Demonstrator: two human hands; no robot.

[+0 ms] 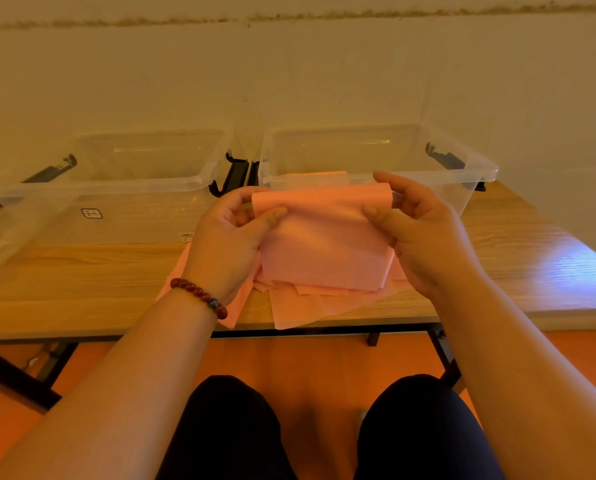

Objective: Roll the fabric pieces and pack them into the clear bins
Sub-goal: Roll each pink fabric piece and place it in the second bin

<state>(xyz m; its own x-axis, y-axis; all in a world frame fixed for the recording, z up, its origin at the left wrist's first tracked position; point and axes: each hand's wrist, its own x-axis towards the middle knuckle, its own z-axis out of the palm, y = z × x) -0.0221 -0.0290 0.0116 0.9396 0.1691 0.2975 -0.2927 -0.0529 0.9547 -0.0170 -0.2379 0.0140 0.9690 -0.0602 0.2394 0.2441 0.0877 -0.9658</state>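
I pinch the pink fabric's (324, 244) crosswise roll, left hand (232, 230) and right hand (419, 230) at its ends, clear bin (478, 166) just behind.

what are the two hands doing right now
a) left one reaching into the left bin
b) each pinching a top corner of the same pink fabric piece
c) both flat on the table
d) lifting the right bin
b: the left hand and right hand each pinch an upper corner of one pink fabric piece, holding it up over the pile of pink pieces on the table.
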